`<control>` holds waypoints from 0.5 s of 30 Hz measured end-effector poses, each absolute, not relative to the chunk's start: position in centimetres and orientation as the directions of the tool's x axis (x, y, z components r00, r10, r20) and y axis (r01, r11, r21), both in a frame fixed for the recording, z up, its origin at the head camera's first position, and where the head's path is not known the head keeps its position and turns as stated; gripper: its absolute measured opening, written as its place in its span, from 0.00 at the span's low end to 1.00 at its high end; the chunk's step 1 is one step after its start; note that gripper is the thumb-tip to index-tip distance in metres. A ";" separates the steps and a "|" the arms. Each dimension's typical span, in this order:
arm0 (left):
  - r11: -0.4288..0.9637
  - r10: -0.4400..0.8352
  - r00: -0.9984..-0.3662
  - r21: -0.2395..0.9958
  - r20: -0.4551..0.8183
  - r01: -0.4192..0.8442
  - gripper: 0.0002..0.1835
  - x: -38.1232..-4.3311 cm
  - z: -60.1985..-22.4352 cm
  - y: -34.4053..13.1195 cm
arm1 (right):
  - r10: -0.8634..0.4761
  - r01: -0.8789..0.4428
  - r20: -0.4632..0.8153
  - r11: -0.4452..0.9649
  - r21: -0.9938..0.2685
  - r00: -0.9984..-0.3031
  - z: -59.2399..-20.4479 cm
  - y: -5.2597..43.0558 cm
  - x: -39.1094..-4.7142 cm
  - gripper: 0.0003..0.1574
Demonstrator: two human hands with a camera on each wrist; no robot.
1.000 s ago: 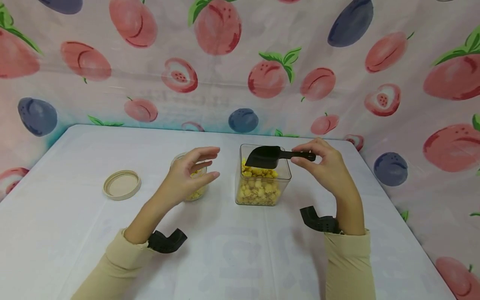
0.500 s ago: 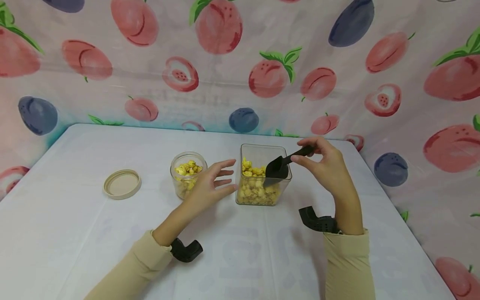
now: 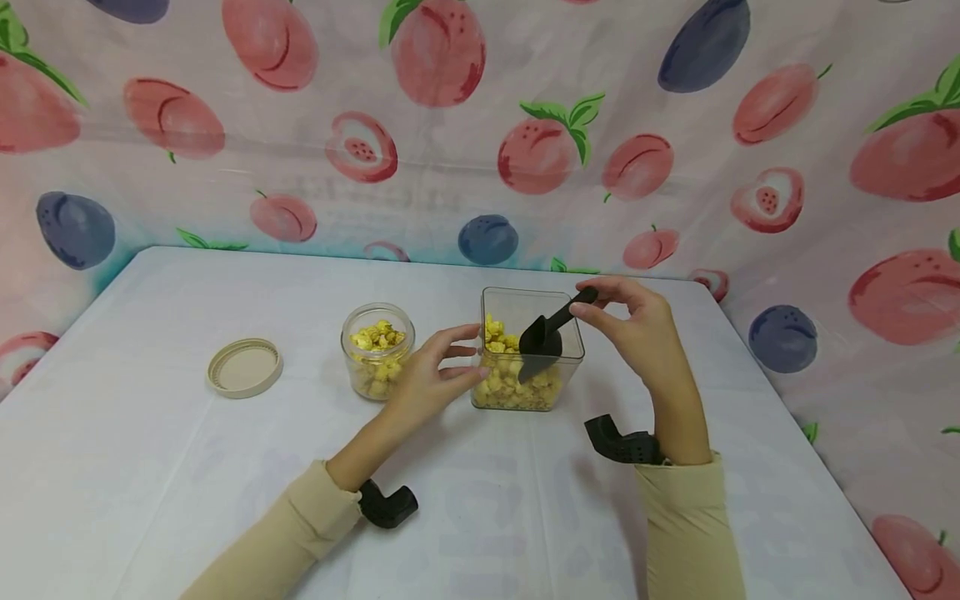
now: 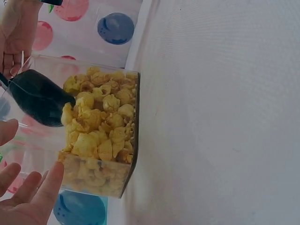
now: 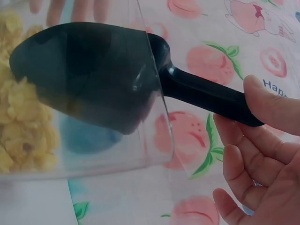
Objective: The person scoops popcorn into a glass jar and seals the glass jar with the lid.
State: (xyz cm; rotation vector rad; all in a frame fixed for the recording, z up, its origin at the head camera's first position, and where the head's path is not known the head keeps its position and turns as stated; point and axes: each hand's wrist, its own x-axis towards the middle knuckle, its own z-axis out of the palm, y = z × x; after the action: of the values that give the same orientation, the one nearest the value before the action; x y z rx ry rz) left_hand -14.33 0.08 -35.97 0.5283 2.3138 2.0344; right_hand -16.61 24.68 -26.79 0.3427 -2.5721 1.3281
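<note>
A black scoop [image 3: 542,340] points down into a clear square container [image 3: 573,350] partly filled with yellow popcorn [image 4: 98,122]. My right hand [image 3: 633,329] pinches the end of the scoop's handle [image 5: 211,96] between thumb and fingers. In the right wrist view the scoop's tip meets the popcorn. My left hand [image 3: 435,375] is at the container's left side, fingers spread and nearly straight, fingertips at its wall; whether all of them touch I cannot tell. Just left of that hand stands a round clear jar [image 3: 367,371] with popcorn inside, its lower right side partly covered by the hand.
A cream-coloured round lid [image 3: 244,368] lies inner side up on the white table [image 3: 480,517], left of the jar. A fruit-print cloth [image 3: 427,167] hangs behind the table's far edge. Both wrists carry black camera mounts [image 3: 388,505].
My left hand has moved right, from in front of the jar to the square container. The right hand has tilted the scoop from level above the container down into it.
</note>
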 end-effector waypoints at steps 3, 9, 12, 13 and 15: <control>0.101 0.249 -0.946 0.966 0.208 0.239 0.29 -14.3 -36.0 0.1 | -0.100 -0.311 0.311 0.563 -0.765 -0.945 -26.8 24.5 -16.7 0.22; 0.098 0.241 -0.947 0.966 0.212 0.241 0.28 -14.3 -36.0 0.2 | -0.058 -0.358 0.406 0.593 -0.721 -0.912 -26.6 24.2 -16.5 0.21; 0.098 0.240 -0.947 0.966 0.212 0.241 0.28 -14.3 -36.1 0.2 | -0.041 -0.380 0.446 0.596 -0.707 -0.894 -26.5 24.2 -16.4 0.19; 0.099 0.239 -0.948 0.966 0.211 0.239 0.28 -14.3 -36.0 0.2 | -0.040 -0.391 0.459 0.594 -0.703 -0.887 -26.5 24.1 -16.3 0.19; 0.103 0.238 -0.949 0.966 0.207 0.237 0.28 -14.3 -36.0 0.2 | -0.037 -0.408 0.481 0.588 -0.698 -0.876 -26.4 24.1 -16.2 0.18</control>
State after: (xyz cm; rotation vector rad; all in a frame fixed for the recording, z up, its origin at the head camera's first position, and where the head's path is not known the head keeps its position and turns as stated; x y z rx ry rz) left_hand -14.33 0.18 -36.05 0.5020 2.3324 2.0425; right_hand -16.22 24.07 -26.36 0.3574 -2.4014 1.2074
